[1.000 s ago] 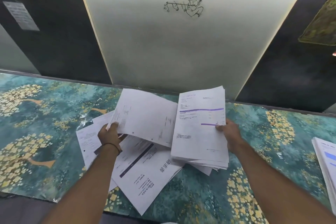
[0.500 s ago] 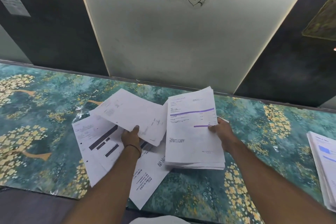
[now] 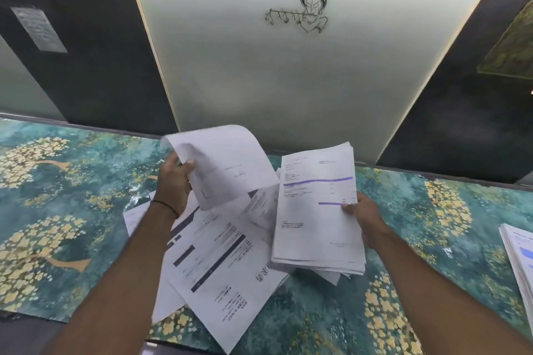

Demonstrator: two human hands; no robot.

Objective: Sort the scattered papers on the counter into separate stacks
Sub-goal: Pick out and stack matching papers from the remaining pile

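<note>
My left hand (image 3: 174, 184) grips a single white sheet (image 3: 227, 166) by its left edge and holds it lifted above the counter, its top corner curling over. My right hand (image 3: 364, 220) holds a thick stack of papers (image 3: 317, 216) by the right edge; the top page has purple lines. Under both lie scattered papers (image 3: 222, 262) with dark bars and printed text, overlapping on the green and gold patterned counter (image 3: 63, 210).
A second stack of papers (image 3: 519, 253) with blue print lies at the counter's right edge. Behind the counter stand a pale lit panel (image 3: 274, 72) with a line drawing and dark wall sections. The counter's front edge runs along the bottom left.
My left hand has raised the single sheet up off the scattered papers, and the sheet now curls. The stack in my right hand has stayed about where it was.
</note>
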